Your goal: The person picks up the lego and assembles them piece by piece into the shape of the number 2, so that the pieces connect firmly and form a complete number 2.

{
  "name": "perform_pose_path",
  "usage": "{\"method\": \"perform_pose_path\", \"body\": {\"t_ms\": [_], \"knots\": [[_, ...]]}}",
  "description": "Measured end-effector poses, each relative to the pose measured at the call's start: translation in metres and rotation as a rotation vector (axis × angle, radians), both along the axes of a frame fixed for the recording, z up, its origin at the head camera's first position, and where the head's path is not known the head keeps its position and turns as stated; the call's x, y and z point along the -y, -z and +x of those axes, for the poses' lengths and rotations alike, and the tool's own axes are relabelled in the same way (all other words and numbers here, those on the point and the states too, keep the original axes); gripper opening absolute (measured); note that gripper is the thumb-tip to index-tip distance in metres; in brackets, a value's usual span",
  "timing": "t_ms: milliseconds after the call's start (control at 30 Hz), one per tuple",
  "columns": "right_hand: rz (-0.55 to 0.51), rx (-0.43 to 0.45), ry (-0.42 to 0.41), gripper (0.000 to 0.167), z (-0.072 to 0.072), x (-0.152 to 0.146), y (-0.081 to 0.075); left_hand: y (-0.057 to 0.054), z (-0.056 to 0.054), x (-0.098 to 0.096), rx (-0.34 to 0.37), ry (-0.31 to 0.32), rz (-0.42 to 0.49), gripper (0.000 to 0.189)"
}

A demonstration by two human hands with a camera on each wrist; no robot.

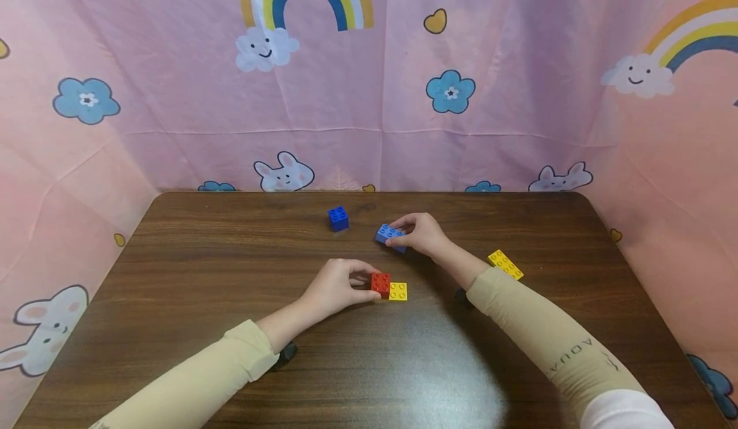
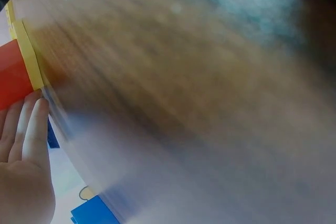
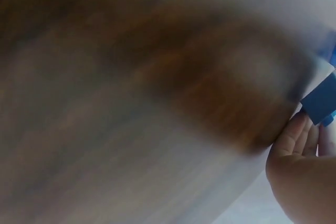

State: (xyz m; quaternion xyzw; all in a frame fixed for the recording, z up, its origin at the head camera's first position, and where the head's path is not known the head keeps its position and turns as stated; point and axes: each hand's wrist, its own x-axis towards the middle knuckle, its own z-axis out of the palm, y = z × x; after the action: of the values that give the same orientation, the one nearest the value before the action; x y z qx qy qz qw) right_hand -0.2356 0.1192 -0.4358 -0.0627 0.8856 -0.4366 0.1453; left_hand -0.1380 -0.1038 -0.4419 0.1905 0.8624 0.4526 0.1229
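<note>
My left hand (image 1: 336, 286) grips a red brick (image 1: 380, 285) between thumb and fingers. That brick stands on the left part of a flat yellow plate (image 1: 398, 291), whose right studs show beside it. In the left wrist view the red brick (image 2: 14, 74) is up against the yellow plate (image 2: 30, 56), with the fingertips at its lower end. Farther back, my right hand (image 1: 426, 234) pinches a lighter blue brick (image 1: 390, 237), its thumb on the near side. The right wrist view has this blue brick (image 3: 321, 100) at the fingertips, partly cut off by the edge.
A small dark blue brick (image 1: 338, 219) stands near the back of the wooden table (image 1: 219, 275). Another yellow plate (image 1: 505, 264) lies to the right, partly behind the right sleeve (image 1: 536, 320). A patterned pink cloth (image 1: 403, 147) hangs behind the table.
</note>
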Motion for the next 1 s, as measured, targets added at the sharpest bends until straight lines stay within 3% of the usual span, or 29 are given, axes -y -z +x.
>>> {"method": "perform_pose_path", "body": {"t_ms": [700, 1000], "knots": [[0.010, -0.039, -0.045, 0.041, 0.011, -0.005, -0.013, -0.001, 0.000, -0.001, -0.008, 0.000, -0.006, 0.035], [0.024, -0.107, -0.119, 0.041, 0.019, -0.007, -0.025, 0.002, 0.000, 0.000, -0.010, 0.008, 0.014, 0.035]]}}
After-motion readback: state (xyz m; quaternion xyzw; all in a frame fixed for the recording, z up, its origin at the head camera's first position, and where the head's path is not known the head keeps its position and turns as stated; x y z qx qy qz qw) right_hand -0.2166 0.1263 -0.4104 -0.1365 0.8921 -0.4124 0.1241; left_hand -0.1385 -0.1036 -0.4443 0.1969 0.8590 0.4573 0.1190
